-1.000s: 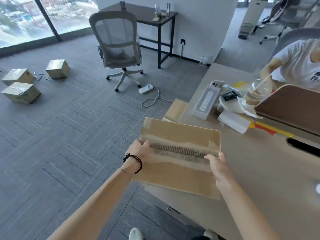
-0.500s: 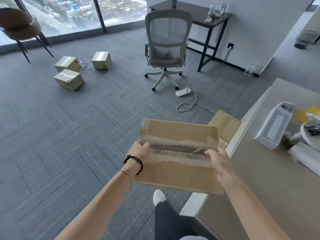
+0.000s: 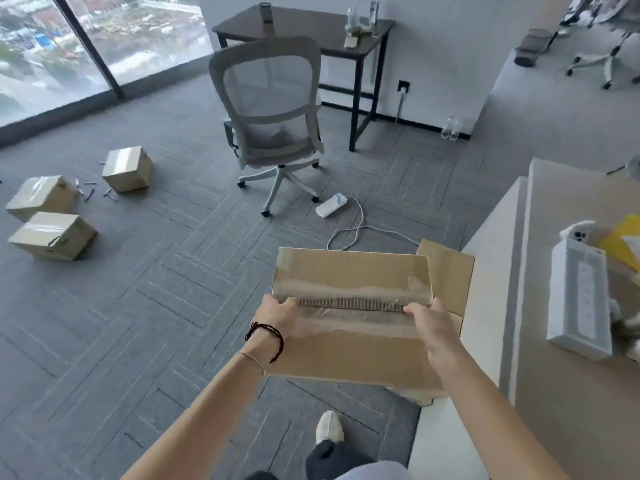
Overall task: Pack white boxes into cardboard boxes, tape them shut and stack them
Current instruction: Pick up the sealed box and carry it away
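Observation:
I hold a taped cardboard box (image 3: 349, 271) in front of me above the carpet. Clear tape runs along its near edge, where corrugated board shows. My left hand (image 3: 278, 311) grips the box's left end and my right hand (image 3: 429, 323) grips its right end. Three taped cardboard boxes lie on the floor at the far left: one at the back (image 3: 127, 169), one to its left (image 3: 41, 196) and one nearer (image 3: 52, 235). They lie apart, not stacked.
An open cardboard box (image 3: 450, 268) stands behind the held one beside the table (image 3: 571, 393). A white power strip (image 3: 580, 299) lies on the table. A grey office chair (image 3: 273, 109), a floor power strip (image 3: 330, 205) with cable and a dark desk (image 3: 311, 26) are ahead. My shoe (image 3: 329, 427) is below.
The box has come off the table and now hangs over the floor, still held at both ends. My view has swung left and the floor boxes appear nearer.

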A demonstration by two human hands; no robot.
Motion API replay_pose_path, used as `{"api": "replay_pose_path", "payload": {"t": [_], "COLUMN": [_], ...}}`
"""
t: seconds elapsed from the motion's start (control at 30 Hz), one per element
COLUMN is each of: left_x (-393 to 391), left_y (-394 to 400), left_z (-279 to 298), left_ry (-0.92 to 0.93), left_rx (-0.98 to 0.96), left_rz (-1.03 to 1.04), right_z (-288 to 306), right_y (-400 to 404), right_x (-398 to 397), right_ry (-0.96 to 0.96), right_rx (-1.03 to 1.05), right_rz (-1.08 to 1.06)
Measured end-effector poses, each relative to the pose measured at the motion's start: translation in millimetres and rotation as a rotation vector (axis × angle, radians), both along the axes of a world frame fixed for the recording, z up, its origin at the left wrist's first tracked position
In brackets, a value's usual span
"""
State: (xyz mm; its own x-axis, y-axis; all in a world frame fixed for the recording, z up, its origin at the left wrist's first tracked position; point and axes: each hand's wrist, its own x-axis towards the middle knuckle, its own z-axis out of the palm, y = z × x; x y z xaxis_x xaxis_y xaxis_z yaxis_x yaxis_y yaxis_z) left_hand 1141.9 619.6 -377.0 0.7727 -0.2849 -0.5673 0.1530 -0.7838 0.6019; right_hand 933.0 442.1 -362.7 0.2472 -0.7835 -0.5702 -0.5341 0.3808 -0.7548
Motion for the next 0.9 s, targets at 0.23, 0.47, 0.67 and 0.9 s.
{"api": "replay_pose_path", "payload": {"t": [0.23,0.47,0.67,0.9], "left_x": [91,162,153,64], "left_y": [-119,-255,-358,-437], "left_z": [8,-9,-28,-46], "left_ry": [0.005,0.007,-0.01,0.021], "left_rx": [0.011,0.005,-0.002,0.05], "left_rz": [-0.236,-0.63,-1.036,-1.414], "right_z": [0,-18,-23,-71], "right_y": [-60,-95,-88,-68], "right_x": [54,95,95,69], "right_ry": [0.012,-0.028,-0.052,-0.133], "right_rx": [-0.005,0.001,0.017,0.11], "right_rz": [-0.243,-0.626,-0.997,-1.399]}}
